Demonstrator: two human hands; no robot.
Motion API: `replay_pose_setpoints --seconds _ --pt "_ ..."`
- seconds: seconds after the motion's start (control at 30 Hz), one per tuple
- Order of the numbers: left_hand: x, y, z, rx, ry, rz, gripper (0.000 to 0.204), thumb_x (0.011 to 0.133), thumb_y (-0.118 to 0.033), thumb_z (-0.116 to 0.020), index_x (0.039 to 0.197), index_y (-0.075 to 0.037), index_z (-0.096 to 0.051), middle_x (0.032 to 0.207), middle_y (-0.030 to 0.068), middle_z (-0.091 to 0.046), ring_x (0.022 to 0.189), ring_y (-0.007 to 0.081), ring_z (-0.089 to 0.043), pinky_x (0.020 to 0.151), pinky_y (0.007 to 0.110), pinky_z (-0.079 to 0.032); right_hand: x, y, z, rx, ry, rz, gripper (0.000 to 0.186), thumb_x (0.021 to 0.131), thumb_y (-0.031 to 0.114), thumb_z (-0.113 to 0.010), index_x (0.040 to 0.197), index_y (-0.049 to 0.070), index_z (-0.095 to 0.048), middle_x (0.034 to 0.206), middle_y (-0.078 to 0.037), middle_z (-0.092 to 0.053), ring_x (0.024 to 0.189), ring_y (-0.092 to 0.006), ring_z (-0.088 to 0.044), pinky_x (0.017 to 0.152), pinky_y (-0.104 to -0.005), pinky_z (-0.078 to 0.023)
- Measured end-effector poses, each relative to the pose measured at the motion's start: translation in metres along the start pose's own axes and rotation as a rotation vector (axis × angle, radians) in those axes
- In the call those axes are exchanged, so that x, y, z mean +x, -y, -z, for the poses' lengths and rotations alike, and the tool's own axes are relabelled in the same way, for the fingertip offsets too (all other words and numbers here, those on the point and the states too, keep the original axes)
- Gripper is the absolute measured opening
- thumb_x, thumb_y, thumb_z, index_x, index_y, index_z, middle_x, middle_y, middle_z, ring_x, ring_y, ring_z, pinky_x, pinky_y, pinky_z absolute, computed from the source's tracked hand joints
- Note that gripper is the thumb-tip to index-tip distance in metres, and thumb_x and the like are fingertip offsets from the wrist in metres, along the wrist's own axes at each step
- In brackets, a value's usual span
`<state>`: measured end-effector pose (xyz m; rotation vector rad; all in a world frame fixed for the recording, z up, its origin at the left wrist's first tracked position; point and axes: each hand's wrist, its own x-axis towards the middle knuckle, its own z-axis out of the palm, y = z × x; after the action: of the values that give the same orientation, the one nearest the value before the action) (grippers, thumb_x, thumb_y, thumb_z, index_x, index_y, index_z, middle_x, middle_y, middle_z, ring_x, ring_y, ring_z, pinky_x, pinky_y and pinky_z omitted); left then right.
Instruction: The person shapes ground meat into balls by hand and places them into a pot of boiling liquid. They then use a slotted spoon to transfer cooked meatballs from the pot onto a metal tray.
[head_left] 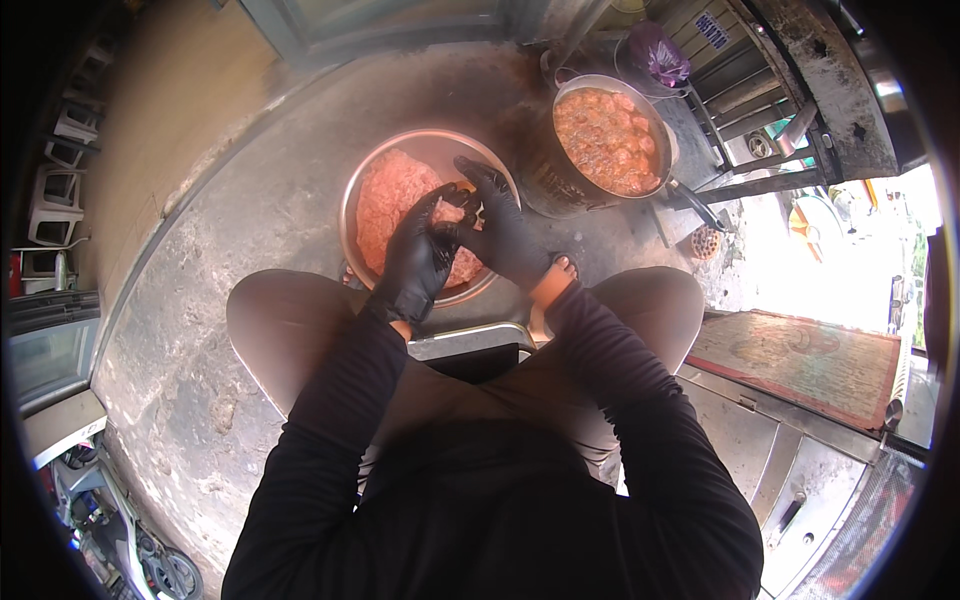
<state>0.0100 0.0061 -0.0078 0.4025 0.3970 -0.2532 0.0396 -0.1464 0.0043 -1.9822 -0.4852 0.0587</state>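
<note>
A steel bowl [355, 175] of pink minced meat [390, 185] sits on the floor in front of me. Over it, my black-gloved left hand [418, 258] has its fingers curled round a small lump of the mince [448, 212]. My right hand [492, 225], gloved the same way, cups that lump from the right with bent fingers and its thumb toward my left hand. The fingertips are partly hidden.
Right of the bowl, a long-handled pan [605, 140] holds chunks in reddish sauce, with a purple bag [658, 55] behind it. My bent knees flank my arms. A patterned mat [800, 355] lies right, stacked stools [55, 200] stand left, and a wheeled item [160, 560] is lower left.
</note>
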Motion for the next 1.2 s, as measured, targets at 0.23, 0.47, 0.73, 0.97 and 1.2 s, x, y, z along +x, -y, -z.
replay_pose_setpoints --seconds 0.23,0.47,0.73,0.97,1.2 --pt "-0.009 0.001 -0.008 0.272 0.133 -0.087 0.031 0.104 -0.015 -0.051 0.127 0.003 -0.060 0.119 0.0134 -0.065 0.105 0.0199 -0.065 0.091 0.032 -0.057 0.010 -0.019 0.004 0.501 0.221 -0.150 0.054 0.081 0.027 -0.088 0.121 0.004 -0.059 0.108 -0.005 -0.064 0.101 -0.0118 -0.060 0.088 -0.0294 -0.052" --pt "-0.011 0.000 -0.011 0.184 0.170 -0.020 0.034 0.105 -0.017 -0.049 0.132 0.002 -0.057 0.123 0.0133 -0.064 0.111 0.0208 -0.064 0.097 0.036 -0.056 0.010 -0.015 0.014 0.503 0.225 -0.216 0.045 0.084 0.021 -0.085 0.116 0.003 -0.059 0.104 -0.003 -0.064 0.097 -0.0101 -0.060 0.086 -0.0286 -0.052" --pt "-0.006 0.002 -0.007 0.075 0.153 -0.004 0.030 0.106 -0.017 -0.048 0.127 0.001 -0.059 0.118 0.0128 -0.067 0.103 0.0204 -0.068 0.091 0.035 -0.061 0.012 -0.001 0.021 0.553 0.243 -0.307 0.043 0.084 0.019 -0.084 0.116 0.004 -0.058 0.106 -0.003 -0.064 0.099 -0.0099 -0.060 0.087 -0.0284 -0.052" --pt "-0.003 0.001 0.006 -0.020 0.191 -0.008 0.028 0.106 -0.015 -0.050 0.126 0.001 -0.060 0.121 0.0118 -0.065 0.106 0.0181 -0.065 0.083 0.026 -0.059 0.006 0.005 0.014 0.300 0.155 -0.094 0.054 0.078 0.020 -0.089 0.119 0.004 -0.057 0.110 -0.005 -0.064 0.102 -0.0127 -0.061 0.090 -0.0306 -0.052" --pt "-0.003 0.008 0.004 -0.016 0.154 -0.013 0.028 0.107 -0.017 -0.047 0.128 -0.002 -0.059 0.123 0.0113 -0.066 0.109 0.0208 -0.067 0.093 0.034 -0.059 0.006 -0.008 0.002 0.451 0.091 -0.152 0.046 0.080 0.021 -0.087 0.113 0.004 -0.059 0.106 -0.007 -0.065 0.102 -0.0146 -0.062 0.089 -0.0312 -0.052"
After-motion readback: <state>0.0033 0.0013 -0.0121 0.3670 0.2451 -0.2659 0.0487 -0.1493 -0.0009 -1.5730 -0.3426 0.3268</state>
